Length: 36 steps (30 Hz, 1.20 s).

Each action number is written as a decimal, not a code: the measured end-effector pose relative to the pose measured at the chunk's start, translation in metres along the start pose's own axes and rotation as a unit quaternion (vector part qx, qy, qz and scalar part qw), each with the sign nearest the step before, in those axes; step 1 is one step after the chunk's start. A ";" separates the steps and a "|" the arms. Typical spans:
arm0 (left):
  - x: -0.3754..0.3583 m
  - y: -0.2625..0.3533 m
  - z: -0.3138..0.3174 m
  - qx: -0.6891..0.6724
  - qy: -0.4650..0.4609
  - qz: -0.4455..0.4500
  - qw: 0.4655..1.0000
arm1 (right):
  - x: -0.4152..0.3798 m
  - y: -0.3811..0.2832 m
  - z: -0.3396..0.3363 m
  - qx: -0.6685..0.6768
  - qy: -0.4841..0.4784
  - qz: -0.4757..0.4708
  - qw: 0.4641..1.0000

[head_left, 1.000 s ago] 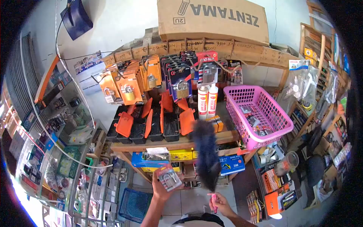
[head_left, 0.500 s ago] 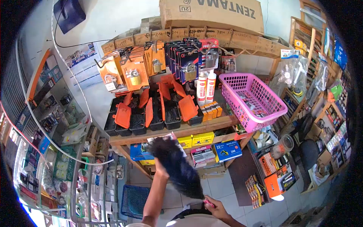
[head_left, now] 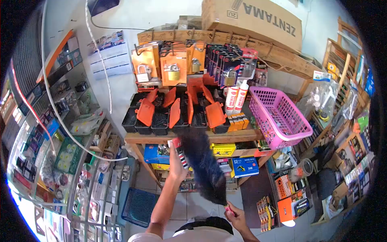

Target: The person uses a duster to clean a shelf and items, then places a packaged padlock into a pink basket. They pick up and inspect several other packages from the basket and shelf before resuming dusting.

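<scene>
My right hand is closed around the pink handle of a black feather duster. The duster's dark plume slants up and to the left, its blurred tip overlapping the front edge of the wooden shelf. My left hand, raised just left of the plume, grips a small red, white and black packet, partly covered by the fingers. Above both hands, black bins with orange lids stand in rows on the shelf, several lids flipped up. Two white sealant tubes stand at their right.
A pink plastic basket sits at the shelf's right end. Carded padlocks hang from a wooden rail above. Below the shelf are boxes, including a blue one. A dark blue crate lies on the floor, and glass shelving lines the left.
The view has turned left, so the scene sits further right. The packet in my left hand, mostly behind the duster before, now shows beside it. The plume has swung across the shelf edge.
</scene>
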<state>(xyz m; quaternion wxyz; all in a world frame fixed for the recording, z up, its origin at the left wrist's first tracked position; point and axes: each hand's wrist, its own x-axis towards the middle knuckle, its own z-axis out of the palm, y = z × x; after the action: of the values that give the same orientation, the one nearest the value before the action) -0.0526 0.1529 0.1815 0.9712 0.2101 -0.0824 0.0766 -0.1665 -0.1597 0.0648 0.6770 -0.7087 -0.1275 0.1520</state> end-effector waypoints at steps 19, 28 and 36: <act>-0.015 0.031 0.012 0.117 0.104 0.040 0.987 | 0.009 -0.007 0.015 0.007 -0.022 0.015 1.000; -0.013 0.030 -0.011 -0.030 -0.042 0.004 0.999 | 0.020 -0.015 0.031 0.051 -0.063 -0.038 0.996; -0.004 0.010 -0.026 -0.026 0.012 -0.033 0.999 | 0.037 0.004 0.045 0.082 -0.077 0.043 0.993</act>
<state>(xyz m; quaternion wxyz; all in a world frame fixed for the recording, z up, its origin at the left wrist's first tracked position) -0.0554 0.1718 0.1616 0.9791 0.1869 -0.0656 0.0453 -0.1499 -0.1041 0.0578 0.7140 -0.6415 -0.1361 0.2452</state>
